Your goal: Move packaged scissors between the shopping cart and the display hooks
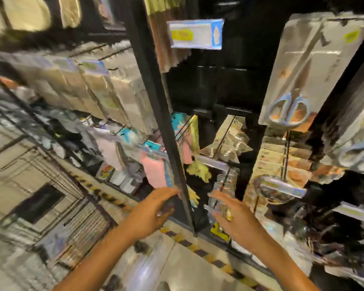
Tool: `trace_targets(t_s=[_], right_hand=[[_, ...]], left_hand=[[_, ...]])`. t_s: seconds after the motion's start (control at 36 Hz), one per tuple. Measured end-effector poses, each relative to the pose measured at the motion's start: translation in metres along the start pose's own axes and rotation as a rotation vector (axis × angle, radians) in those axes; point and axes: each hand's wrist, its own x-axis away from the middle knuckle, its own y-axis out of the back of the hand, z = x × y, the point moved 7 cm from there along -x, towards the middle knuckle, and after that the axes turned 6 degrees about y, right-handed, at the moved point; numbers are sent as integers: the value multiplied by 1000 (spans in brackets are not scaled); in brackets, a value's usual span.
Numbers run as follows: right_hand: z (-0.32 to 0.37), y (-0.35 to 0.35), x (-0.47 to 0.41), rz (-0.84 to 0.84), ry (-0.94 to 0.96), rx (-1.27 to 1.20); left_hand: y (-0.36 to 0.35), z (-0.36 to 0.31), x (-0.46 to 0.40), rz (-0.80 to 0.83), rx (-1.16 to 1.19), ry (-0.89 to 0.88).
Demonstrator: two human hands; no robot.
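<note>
The whole view is smeared by motion. A packaged pair of scissors (303,80) with blue handles hangs from a display hook at the upper right. A second pack (353,148) hangs further right. My left hand (156,208) reaches forward with its fingers stretched out beside a black shelf upright (156,101), and I see nothing held in it. To the right of the post, my right hand (233,215) has its fingers spread against a clear pack (221,192) low on the display. The blur hides whether it grips that pack. The wire shopping cart (51,185) is at the lower left.
Hooks left of the upright carry rows of bagged goods (97,80) and pink and blue packs (153,171). A price tag (195,34) hangs high in the middle. Yellow-black floor tape (198,246) runs along the shelf base.
</note>
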Motion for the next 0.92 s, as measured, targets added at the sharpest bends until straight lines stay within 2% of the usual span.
trace_targets(t_s=[0.17, 0.36, 0.5, 0.69, 0.92], right_hand=[[14, -104, -21, 294, 81, 78], [56, -209, -40, 594, 139, 115], [84, -276, -53, 685, 232, 216], [145, -376, -63, 815, 235, 274], [196, -462, -75, 918, 280, 345]], left_hand=[[1, 94, 99, -11, -92, 283], [6, 168, 219, 6, -22, 663], [0, 224, 307, -75, 63, 802], [-11, 307, 427, -189, 203, 990], [-13, 362, 499, -271, 336, 1145]])
